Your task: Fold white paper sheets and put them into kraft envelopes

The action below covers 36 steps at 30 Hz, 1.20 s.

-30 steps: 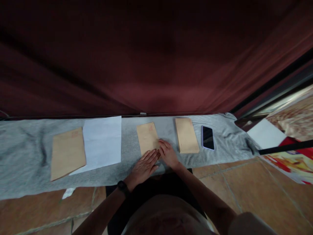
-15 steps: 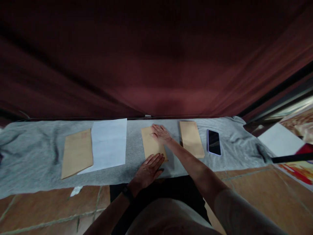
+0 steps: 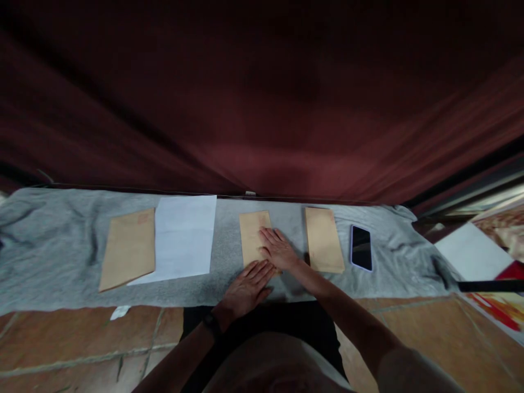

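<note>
A brown paper envelope [image 3: 252, 234] lies upright in front of me on a grey cloth [image 3: 227, 234]. My right hand [image 3: 279, 250] rests flat on its right side, fingers stretched out. Flat on the envelope's near end is my left hand [image 3: 246, 289], its fingertips close to the right hand. Faint reddish print shows near the envelope's top. To the right lies a stack of similar brown envelopes [image 3: 325, 240]. On the left, a larger brown envelope [image 3: 129, 248] partly overlaps a white sheet of paper [image 3: 186, 234].
A phone [image 3: 361, 248] with a pale purple edge lies right of the stack. Dark red fabric [image 3: 262, 109] hangs behind the cloth. Tiled floor [image 3: 90, 338] shows in front, with a white scrap [image 3: 120, 312] on it. A white sheet [image 3: 475, 251] is at the far right.
My right hand has slid from the envelope's top down toward its near end, uncovering the printed top. My left hand stays at the near end. The view has tilted slightly.
</note>
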Each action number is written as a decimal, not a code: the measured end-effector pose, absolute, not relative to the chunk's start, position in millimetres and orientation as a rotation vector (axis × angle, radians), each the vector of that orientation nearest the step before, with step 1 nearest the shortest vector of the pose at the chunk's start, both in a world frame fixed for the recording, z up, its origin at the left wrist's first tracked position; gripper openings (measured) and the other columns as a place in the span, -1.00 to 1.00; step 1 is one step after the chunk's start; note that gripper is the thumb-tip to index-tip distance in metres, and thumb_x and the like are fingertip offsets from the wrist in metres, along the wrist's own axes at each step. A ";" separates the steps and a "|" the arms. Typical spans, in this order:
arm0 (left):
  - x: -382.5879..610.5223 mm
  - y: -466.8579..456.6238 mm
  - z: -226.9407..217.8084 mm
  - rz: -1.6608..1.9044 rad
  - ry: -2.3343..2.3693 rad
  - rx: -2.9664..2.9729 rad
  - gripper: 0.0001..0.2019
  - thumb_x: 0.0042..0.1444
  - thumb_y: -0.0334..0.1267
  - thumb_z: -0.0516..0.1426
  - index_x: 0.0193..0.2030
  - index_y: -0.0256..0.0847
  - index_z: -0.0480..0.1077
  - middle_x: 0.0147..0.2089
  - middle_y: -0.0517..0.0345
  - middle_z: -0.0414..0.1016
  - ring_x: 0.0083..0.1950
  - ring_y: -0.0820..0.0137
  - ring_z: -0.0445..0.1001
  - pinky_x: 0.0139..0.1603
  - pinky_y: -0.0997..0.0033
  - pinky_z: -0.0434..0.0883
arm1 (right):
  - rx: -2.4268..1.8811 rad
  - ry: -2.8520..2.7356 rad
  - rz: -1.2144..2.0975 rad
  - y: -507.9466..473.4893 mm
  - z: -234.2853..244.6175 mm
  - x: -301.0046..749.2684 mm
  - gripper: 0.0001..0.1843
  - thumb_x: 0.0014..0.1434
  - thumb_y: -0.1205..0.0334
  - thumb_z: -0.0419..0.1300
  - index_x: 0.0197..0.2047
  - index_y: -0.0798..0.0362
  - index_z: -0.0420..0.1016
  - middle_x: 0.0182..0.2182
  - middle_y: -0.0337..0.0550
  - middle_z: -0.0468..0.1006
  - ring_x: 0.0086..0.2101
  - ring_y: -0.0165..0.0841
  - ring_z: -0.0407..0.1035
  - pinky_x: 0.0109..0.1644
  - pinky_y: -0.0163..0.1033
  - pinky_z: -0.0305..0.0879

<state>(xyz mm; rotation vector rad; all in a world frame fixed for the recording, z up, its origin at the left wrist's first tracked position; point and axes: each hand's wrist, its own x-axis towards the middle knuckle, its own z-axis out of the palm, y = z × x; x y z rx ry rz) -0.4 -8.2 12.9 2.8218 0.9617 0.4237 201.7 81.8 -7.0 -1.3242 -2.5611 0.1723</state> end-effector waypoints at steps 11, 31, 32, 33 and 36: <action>1.0 -9.2 18.9 0.447 0.957 2.806 -0.49 0.47 -0.03 0.00 0.49 -0.03 0.20 0.49 0.17 0.32 0.51 0.29 0.24 0.54 0.11 0.12 | -1.526 -2.241 0.247 155.2 2.1 214.4 -0.45 0.52 0.18 -0.10 0.48 0.10 0.25 0.44 0.02 0.28 0.43 -0.19 0.13 0.53 0.05 0.02; 2.0 -10.3 18.4 0.434 0.977 2.815 -0.47 0.47 -0.02 0.01 0.51 -0.03 0.16 0.51 0.18 0.28 0.52 0.27 0.23 0.53 0.12 0.13 | -1.645 -2.331 0.110 155.1 1.5 205.4 -0.51 0.53 0.09 -0.04 0.40 0.00 0.37 0.43 -0.11 0.32 0.38 -0.15 0.19 0.50 0.06 0.00; 2.1 -10.3 17.9 0.430 0.982 2.814 -0.45 0.47 -0.02 0.01 0.53 -0.05 0.13 0.52 0.16 0.27 0.52 0.28 0.23 0.53 0.12 0.13 | -1.635 -2.349 0.118 155.4 2.3 205.3 -0.51 0.52 0.11 -0.03 0.41 0.00 0.36 0.43 -0.11 0.31 0.38 -0.17 0.19 0.50 0.05 -0.01; 2.3 -10.3 17.2 0.429 0.991 2.810 -0.44 0.47 -0.02 0.01 0.53 -0.08 0.11 0.52 0.14 0.27 0.52 0.28 0.22 0.54 0.13 0.13 | -1.623 -2.367 0.127 156.0 3.2 205.2 -0.51 0.52 0.13 -0.03 0.42 0.01 0.35 0.44 -0.10 0.30 0.39 -0.19 0.18 0.51 0.04 -0.02; 2.7 -10.1 14.8 0.450 1.011 2.788 -0.41 0.47 0.01 0.00 0.53 -0.16 0.11 0.52 0.06 0.27 0.52 0.28 0.23 0.55 0.14 0.12 | -1.610 -2.390 0.150 156.9 4.3 204.4 -0.49 0.51 0.18 -0.02 0.44 0.07 0.31 0.44 -0.05 0.28 0.40 -0.22 0.18 0.51 -0.02 -0.02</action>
